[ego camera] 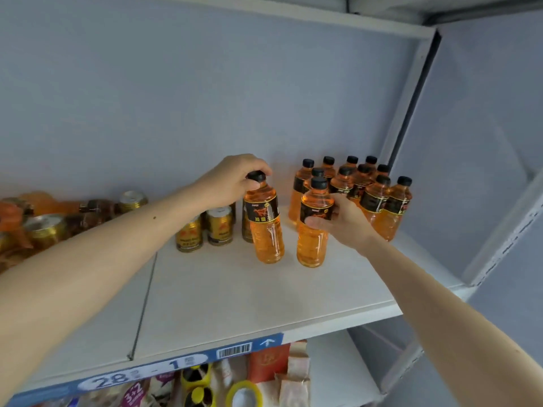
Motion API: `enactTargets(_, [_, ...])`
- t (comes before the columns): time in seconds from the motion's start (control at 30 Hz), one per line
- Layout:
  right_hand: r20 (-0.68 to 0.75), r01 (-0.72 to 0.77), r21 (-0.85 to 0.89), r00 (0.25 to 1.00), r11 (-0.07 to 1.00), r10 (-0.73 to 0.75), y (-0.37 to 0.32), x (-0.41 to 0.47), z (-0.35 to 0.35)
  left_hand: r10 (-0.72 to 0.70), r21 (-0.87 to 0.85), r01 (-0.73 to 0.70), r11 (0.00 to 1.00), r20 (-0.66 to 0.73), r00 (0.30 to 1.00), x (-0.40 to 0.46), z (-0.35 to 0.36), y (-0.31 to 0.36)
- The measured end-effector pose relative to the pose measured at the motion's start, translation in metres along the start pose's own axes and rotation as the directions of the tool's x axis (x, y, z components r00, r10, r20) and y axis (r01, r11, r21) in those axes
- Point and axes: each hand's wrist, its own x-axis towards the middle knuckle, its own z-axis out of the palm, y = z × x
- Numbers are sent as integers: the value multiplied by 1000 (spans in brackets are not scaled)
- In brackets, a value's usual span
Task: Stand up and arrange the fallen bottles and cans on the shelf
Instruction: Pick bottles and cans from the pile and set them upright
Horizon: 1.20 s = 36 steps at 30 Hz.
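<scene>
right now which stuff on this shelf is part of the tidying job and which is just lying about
Part of the job:
- bottle gripped by left hand
- bottle held by right hand
- standing bottle group
- upright gold cans
- fallen cans and bottles at left

Just lying about:
- tape roll on the lower shelf
- shelf label strip

The single head-worn camera looked forward and slightly down, close to the shelf [223, 301], its back wall far.

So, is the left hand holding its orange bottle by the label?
No, the left hand grips the orange bottle at its black cap, with the label uncovered below the grip.
</scene>
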Motion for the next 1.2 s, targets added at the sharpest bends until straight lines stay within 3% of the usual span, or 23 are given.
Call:
enactTargets(0.37, [-40,16,-72,999,997,-18,94,42,-68,-19,49,18,999,10,1000,89,89,49])
enactTargets(0.67, [8,48,-10,999,999,-48,113,59,-65,-61,73,54,996,93,994,117,123,47])
enactTargets(0.87, [-33,43,-21,999,999,-43,118,58,-64,-84,13,83,996,52,995,120,135,46])
enactTargets(1.07, [-17,60,-131,998,989,-63,117,53,-68,-143,-119,138,983,-32,989,106,148,42])
enactTargets(1.2, [8,33,-176,999,984,-32,117,50,-72,-280,-403,214,890,-114,953,91,164,43])
